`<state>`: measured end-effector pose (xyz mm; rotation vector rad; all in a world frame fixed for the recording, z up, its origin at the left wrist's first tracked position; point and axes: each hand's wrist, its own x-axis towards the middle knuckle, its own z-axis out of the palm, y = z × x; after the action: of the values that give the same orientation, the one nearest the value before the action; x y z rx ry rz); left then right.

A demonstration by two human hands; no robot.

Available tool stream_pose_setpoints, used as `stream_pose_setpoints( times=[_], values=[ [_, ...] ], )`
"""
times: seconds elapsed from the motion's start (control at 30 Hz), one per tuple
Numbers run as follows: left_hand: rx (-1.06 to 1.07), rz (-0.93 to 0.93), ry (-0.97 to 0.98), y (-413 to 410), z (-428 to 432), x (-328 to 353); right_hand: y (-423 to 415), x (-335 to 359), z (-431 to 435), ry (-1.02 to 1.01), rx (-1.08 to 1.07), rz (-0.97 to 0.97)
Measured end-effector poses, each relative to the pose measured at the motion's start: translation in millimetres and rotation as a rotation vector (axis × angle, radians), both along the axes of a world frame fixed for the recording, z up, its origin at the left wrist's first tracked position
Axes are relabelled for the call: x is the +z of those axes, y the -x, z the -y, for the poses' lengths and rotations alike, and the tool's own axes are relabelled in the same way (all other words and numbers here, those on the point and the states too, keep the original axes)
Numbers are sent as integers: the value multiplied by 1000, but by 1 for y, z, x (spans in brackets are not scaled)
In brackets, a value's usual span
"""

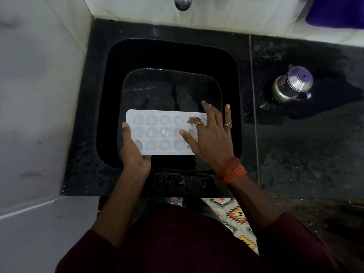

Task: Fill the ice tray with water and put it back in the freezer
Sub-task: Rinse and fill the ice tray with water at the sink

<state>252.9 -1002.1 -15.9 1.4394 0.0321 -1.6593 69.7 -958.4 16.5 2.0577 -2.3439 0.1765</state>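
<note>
A white plastic ice tray (157, 133) with three rows of rounded cups is held level over the black sink (110, 95). My left hand (132, 152) grips its near left corner, thumb on top of the left edge. My right hand (210, 134) lies flat on the tray's right end with fingers spread, covering the cups there; it wears two rings and orange threads at the wrist. Some cups glint as if wet. The tap (182, 2) sticks out of the wall above the sink, and no water runs from it.
A steel flask with a purple lid (293, 84) stands on the wet black counter (307, 144) to the right. White tiled walls close off the left and the back. A purple object (338, 12) sits at the top right. A patterned mat (234, 215) lies on the floor.
</note>
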Motion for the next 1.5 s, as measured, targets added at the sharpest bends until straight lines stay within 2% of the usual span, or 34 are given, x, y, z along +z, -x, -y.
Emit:
stream_pose_setpoints(
  times=[0.57, 1.5],
  values=[
    [7, 4, -28, -2, -3, -3, 2, 1, 3, -55, 24, -51],
    [0, 12, -22, -3, -2, -11, 0, -1, 1, 44, 9, -32]
  ],
)
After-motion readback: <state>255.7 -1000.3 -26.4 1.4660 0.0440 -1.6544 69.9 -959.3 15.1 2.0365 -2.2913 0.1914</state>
